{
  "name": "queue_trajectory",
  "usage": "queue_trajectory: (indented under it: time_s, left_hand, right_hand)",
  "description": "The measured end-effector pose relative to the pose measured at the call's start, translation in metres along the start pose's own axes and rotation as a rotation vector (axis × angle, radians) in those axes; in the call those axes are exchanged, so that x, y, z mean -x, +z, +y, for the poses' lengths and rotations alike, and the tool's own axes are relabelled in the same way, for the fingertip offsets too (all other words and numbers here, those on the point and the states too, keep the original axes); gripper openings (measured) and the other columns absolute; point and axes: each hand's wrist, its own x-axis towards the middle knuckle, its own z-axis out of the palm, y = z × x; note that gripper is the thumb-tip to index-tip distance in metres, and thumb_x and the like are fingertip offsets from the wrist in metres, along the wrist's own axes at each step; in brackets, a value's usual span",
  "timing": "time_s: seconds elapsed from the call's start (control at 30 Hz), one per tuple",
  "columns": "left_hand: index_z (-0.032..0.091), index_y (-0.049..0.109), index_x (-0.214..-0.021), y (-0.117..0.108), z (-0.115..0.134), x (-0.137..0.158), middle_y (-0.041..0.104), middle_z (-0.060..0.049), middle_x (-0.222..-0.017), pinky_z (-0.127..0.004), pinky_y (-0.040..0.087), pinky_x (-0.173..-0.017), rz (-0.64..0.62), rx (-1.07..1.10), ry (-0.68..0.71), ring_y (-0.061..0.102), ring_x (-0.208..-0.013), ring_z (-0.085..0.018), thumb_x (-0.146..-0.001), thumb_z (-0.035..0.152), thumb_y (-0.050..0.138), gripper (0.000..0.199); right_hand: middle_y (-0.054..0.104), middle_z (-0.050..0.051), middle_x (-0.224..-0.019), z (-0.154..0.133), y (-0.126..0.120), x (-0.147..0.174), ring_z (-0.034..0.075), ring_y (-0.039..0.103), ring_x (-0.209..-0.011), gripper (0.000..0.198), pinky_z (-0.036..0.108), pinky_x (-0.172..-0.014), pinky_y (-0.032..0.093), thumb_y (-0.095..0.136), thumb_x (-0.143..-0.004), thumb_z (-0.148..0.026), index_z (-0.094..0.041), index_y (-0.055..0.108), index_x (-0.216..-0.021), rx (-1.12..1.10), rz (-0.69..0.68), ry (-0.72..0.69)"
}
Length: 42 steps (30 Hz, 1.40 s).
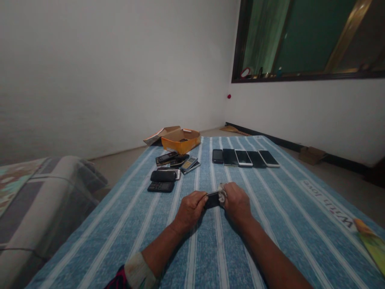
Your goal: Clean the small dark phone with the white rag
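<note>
Between my two hands, a dark mobile phone (212, 200) is held just above the striped cloth. My left hand (191, 208) closes on its left end, thumb along the edge. Bunched in my right hand (237, 202) is a pale cleaning cloth (221, 193), pressed against the phone's right end. Ahead and to the left lie a black keypad phone (161, 187), a dark oblong case or phone (163, 176) and a heap of older phones, one a silver keypad phone (189, 164). Farther right, several phones stand in a row, among them a white-edged smartphone (243, 158).
A blue striped tablecloth (144, 237) covers the table. At its far end sits an open orange box (180, 141) with its lid (161, 134) beside it. A yellow-green printed item (371, 243) lies at the right edge. A covered bed or seat (54, 200) is at left.
</note>
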Motion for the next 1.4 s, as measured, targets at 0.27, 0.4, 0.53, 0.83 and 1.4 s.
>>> queue_trajectory:
  time_s: [0.27, 0.4, 0.53, 0.83, 1.4]
  left_hand:
    - [0.016, 0.066, -0.089, 0.001, 0.000, 0.000, 0.068, -0.007, -0.075, -0.027, 0.052, -0.066, 0.000, -0.003, 0.031, 0.064, -0.070, -0.017, -0.096, 0.024, 0.041, 0.026]
    - [0.016, 0.066, -0.093, 0.000, -0.001, 0.001, 0.066, -0.005, -0.072, -0.027, 0.051, -0.065, -0.005, 0.000, 0.033, 0.063, -0.067, -0.016, -0.096, 0.025, 0.042, 0.026]
    - [0.015, 0.066, -0.094, 0.000, 0.000, 0.002, 0.065, -0.005, -0.071, -0.027, 0.051, -0.064, -0.017, 0.017, 0.016, 0.063, -0.066, -0.016, -0.096, 0.026, 0.042, 0.026]
    - [0.017, 0.063, -0.090, 0.000, 0.006, 0.003, 0.064, -0.005, -0.073, -0.027, 0.050, -0.066, -0.053, 0.016, 0.019, 0.061, -0.068, -0.016, -0.097, 0.025, 0.040, 0.026]
    - [0.017, 0.067, -0.093, 0.003, 0.001, 0.002, 0.069, -0.006, -0.079, -0.029, 0.053, -0.071, -0.026, 0.046, -0.016, 0.066, -0.074, -0.018, -0.096, 0.027, 0.041, 0.028]
  right_hand:
    - [0.059, 0.005, -0.078, -0.025, -0.003, -0.001, 0.022, 0.051, -0.079, 0.018, 0.038, -0.094, 0.035, 0.044, -0.090, -0.010, -0.019, 0.059, -0.085, -0.099, -0.066, -0.154]
    - [0.062, 0.006, -0.079, -0.009, -0.005, -0.001, 0.021, 0.053, -0.077, 0.022, 0.033, -0.082, 0.039, 0.042, -0.090, -0.011, -0.016, 0.062, -0.099, -0.137, -0.052, -0.083]
    - [0.064, 0.006, -0.081, 0.001, -0.007, -0.001, 0.020, 0.056, -0.079, 0.032, 0.030, -0.073, 0.040, 0.040, -0.091, -0.009, -0.016, 0.062, -0.113, -0.142, 0.004, -0.088]
    - [0.060, 0.010, -0.085, -0.023, -0.007, 0.000, 0.024, 0.052, -0.085, 0.027, 0.037, -0.081, 0.043, 0.041, -0.092, -0.015, -0.013, 0.065, -0.104, -0.191, 0.009, -0.214]
    - [0.067, 0.011, -0.101, -0.027, -0.006, 0.003, 0.024, 0.057, -0.099, 0.028, 0.048, -0.103, 0.031, 0.047, -0.084, -0.007, -0.015, 0.061, -0.107, -0.168, -0.085, -0.213]
